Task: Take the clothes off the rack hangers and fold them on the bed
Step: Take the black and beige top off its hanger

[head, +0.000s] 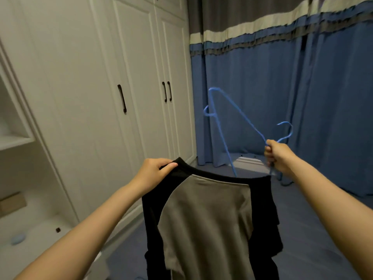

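Two hands up — shirt (203, 225) in one, hanger (226, 126) in the other.
Your left hand (153, 170) pinches the shirt's black collar, so it hangs lengthwise downward. Your right hand (279, 156) is fisted round the blue hanger near its hook — hook pointing right, frame tilted up-left toward the wardrobe (101, 77), before the curtain (302, 87).

You have two hands in view: left hand (154, 170), right hand (279, 156). One blue hanger (238, 113) in your right grip. One black-and-grey shirt (207, 225). Wardrobe (101, 57): three door handles (122, 98) visible, all dark. One blue curtain (282, 77) with pale band. One small blue object (17, 238) at lower left, kind unclear.
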Tool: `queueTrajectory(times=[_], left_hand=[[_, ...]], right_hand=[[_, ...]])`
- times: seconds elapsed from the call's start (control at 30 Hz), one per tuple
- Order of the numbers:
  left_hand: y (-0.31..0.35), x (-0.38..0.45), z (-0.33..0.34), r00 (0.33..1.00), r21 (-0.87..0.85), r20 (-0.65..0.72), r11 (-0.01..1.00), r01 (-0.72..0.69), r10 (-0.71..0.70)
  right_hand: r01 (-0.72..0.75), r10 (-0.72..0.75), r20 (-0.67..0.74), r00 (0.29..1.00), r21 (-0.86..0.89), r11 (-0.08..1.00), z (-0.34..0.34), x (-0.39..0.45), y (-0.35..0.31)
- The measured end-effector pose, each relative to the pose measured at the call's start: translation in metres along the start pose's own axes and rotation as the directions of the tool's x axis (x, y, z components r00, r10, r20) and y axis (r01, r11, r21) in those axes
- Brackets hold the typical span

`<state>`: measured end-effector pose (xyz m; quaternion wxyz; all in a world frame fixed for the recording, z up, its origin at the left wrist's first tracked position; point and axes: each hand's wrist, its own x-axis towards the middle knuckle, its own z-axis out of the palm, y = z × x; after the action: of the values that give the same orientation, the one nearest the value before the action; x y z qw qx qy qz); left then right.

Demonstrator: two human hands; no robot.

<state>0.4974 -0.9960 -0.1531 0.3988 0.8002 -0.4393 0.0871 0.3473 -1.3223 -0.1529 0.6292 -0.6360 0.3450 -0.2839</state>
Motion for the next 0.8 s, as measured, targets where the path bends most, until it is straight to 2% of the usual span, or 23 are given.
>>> queueTrajectory(times=[0.07,0.2,0.3,0.37,0.43,0.53,0.63,0.7,0.77,0.8], left_hand=[[-0.009,0.007,-0.001,0.999,0.011,-0.029,0.999,0.037,-0.036],[-0.015,0.021,0.007,0.996,0.053,-0.02,0.995,0.085,-0.084],[-0.026,0.029,0.025,0.989,0.159,0.101,0.983,0.091,-0.108],[-0.037,0.029,0.033,0.983,0.203,0.126,0.973,0.108,-0.135],[-0.049,0.028,0.032,0.978,0.227,0.098,0.961,0.156,-0.182],[-0.06,0.024,0.018,0.972,0.233,0.022,0.946,0.224,-0.235],[-0.065,0.019,-0.002,0.965,0.25,-0.071,0.932,0.263,-0.253],[-0.069,0.018,-0.016,0.951,0.257,-0.165,0.92,0.297,-0.261],[-0.072,0.02,-0.027,0.935,0.26,-0.242,0.911,0.321,-0.26],[-0.074,0.021,-0.031,0.927,0.269,-0.27,0.904,0.334,-0.262]], right_hand=[[-0.069,0.063,0.049,0.997,0.143,0.987,0.005,0.019,0.001],[-0.132,0.061,0.22,0.973,0.321,0.938,0.046,0.042,0.012],[-0.256,0.052,0.342,0.938,0.583,0.772,0.088,0.055,0.017],[-0.291,0.028,0.358,0.933,0.71,0.641,0.11,0.061,0.011],[-0.274,0.002,0.349,0.937,0.732,0.624,0.13,0.071,0.008],[-0.18,-0.002,0.272,0.962,0.644,0.744,0.147,0.084,0.006],[-0.05,0.0,0.113,0.994,0.437,0.898,0.146,0.096,0.013],[0.053,-0.058,0.045,0.997,0.117,0.992,0.149,0.105,0.032],[0.099,-0.084,0.081,0.993,-0.207,0.973,0.161,0.111,0.067],[0.086,-0.048,0.126,0.991,-0.319,0.944,0.17,0.114,0.089]])
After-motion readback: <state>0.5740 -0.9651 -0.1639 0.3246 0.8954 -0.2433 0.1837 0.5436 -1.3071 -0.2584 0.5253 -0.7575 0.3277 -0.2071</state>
